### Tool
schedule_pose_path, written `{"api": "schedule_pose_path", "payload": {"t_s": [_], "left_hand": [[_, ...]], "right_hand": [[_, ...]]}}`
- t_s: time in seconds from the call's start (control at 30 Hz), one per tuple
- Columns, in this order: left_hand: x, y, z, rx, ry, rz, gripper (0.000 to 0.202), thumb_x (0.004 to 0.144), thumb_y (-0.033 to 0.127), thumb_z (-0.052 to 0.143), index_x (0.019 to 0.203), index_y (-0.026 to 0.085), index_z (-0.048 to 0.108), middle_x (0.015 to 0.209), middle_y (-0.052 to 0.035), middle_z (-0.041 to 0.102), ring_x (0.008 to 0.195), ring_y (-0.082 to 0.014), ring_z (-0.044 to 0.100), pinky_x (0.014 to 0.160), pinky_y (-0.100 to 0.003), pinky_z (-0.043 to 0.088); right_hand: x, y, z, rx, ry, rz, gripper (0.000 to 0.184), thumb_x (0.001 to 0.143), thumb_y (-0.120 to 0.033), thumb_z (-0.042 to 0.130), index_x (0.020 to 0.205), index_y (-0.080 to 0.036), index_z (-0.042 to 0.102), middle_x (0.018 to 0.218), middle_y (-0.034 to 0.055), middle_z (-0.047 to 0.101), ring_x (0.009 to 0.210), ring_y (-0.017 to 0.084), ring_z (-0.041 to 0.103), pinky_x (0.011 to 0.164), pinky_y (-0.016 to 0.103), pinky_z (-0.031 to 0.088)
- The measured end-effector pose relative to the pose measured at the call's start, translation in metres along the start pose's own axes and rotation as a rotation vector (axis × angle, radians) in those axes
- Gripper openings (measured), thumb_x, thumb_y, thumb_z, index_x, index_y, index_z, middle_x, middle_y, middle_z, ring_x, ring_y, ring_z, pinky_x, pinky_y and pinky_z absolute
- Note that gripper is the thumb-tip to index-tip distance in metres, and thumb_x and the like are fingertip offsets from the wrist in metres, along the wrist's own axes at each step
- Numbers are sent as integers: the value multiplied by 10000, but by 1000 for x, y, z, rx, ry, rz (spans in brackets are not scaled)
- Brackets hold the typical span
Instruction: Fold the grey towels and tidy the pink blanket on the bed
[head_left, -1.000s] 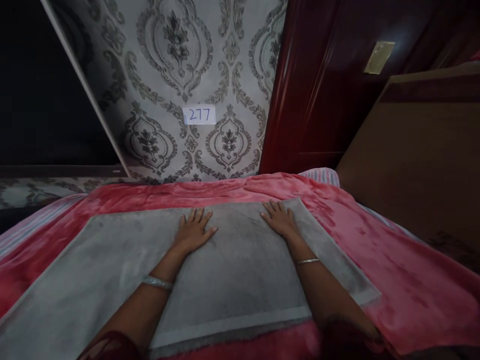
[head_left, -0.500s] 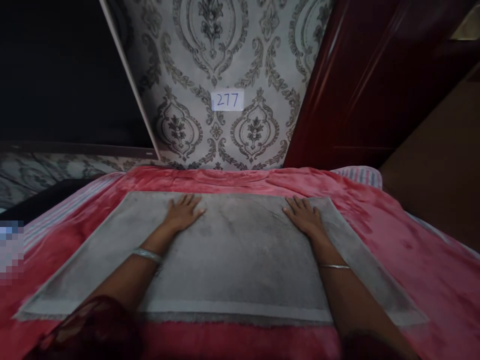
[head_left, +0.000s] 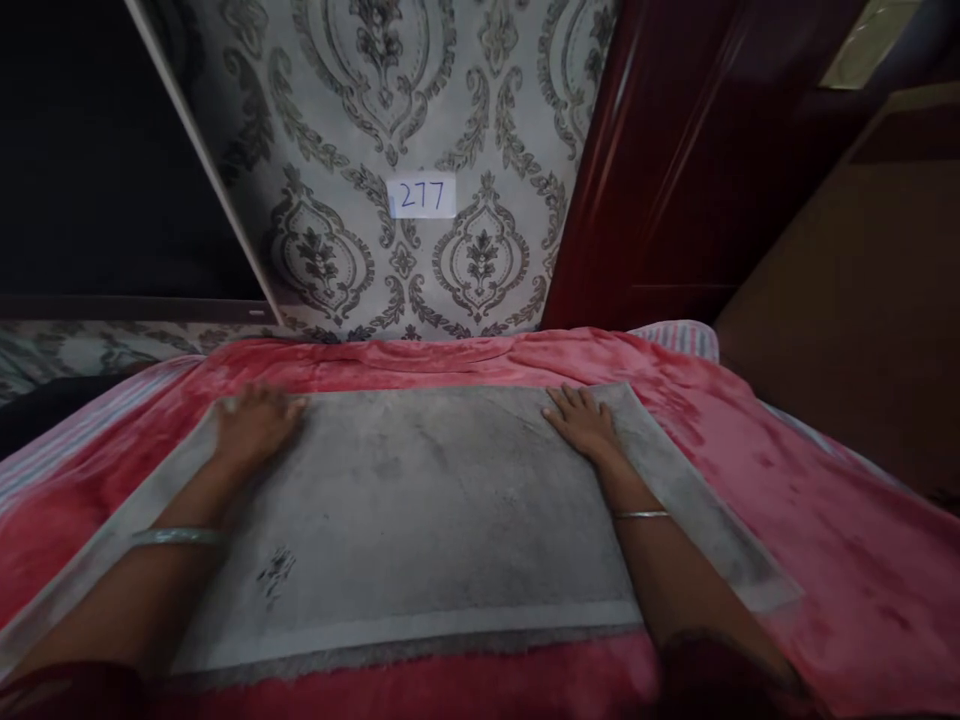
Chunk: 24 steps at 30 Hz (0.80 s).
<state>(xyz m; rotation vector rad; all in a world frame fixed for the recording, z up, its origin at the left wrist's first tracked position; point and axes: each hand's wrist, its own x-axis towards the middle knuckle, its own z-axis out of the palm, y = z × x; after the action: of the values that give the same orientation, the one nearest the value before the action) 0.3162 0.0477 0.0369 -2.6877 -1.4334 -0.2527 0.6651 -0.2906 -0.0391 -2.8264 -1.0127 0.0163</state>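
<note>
A grey towel [head_left: 450,500] with a paler band along its near edge lies spread flat. My left hand [head_left: 255,425], smeared by motion, is near the towel's far left corner, thumb apart from the fingers. My right hand [head_left: 583,420] rests palm down close to the far right corner, its fingers spread. Neither hand grips anything I can see. A small dark pattern [head_left: 277,572] shows on the towel beside my left forearm.
Under the towel is a red plush blanket [head_left: 750,450], with striped fabric [head_left: 105,420] showing at the left. Behind stand a patterned wall [head_left: 480,120] bearing a paper marked 277 [head_left: 422,196], a dark screen [head_left: 97,150] and a dark red door [head_left: 660,180].
My left hand has moved left along the towel's far edge toward the corner. My right hand stays spread on the towel. The whole view has shifted somewhat to the right.
</note>
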Motion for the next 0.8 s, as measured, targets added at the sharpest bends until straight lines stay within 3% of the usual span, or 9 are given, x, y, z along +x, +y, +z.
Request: {"api": "schedule_pose_path", "payload": {"t_s": [0.13,0.23,0.37,0.5,0.6,0.7,0.8], "left_hand": [[2,76,14,-61,-174,410,676,1001,489,304,1589,161,244,1666,-156,197,1546,-305,150,1217,-581,122],[-8,109,34,-55,-201,519,690,978,546,317,1594,244,246,1676,-100,183,1548,-317,136,1213,-596,128],[-12,113,53,-57,-159,517,687,967,569,302,1584,267,285,1668,-90,210,1543,-328,157,1207,-615,144],[-7,109,55,-48,-151,522,693,961,562,316,1580,251,300,1662,-96,226,1539,-332,172,1207,-618,153],[-5,111,54,-16,-170,518,694,965,554,309,1584,241,285,1668,-90,204,1542,-325,163,1209,-611,154],[-4,111,57,-5,-168,520,703,959,568,312,1586,251,281,1673,-81,187,1543,-332,153,1208,-618,150],[-4,110,59,-27,-162,533,707,955,583,313,1586,265,281,1672,-79,195,1542,-336,154,1205,-627,149]], "right_hand": [[-1,-1,-2,16,1,-6,618,1015,-571,235,1580,-330,301,1668,43,219,1517,327,184,1165,632,203],[-1,-3,-4,36,-2,-15,622,1016,-576,242,1579,-321,304,1672,52,202,1519,323,174,1167,634,192],[7,8,-11,53,-31,-21,611,1027,-556,240,1581,-303,295,1675,59,183,1525,285,179,1179,616,179],[17,41,-22,2,-29,50,586,1034,-519,266,1568,-288,332,1663,67,224,1524,284,191,1187,625,149],[23,64,-23,20,-20,144,581,1036,-492,276,1570,-271,330,1662,69,229,1527,281,181,1185,607,195],[26,76,-17,68,62,186,581,1031,-480,287,1551,-237,376,1641,85,287,1506,295,241,1174,586,251],[31,82,-15,197,195,270,567,1019,-440,330,1509,-182,451,1539,139,460,1409,315,414,1139,527,337]]}}
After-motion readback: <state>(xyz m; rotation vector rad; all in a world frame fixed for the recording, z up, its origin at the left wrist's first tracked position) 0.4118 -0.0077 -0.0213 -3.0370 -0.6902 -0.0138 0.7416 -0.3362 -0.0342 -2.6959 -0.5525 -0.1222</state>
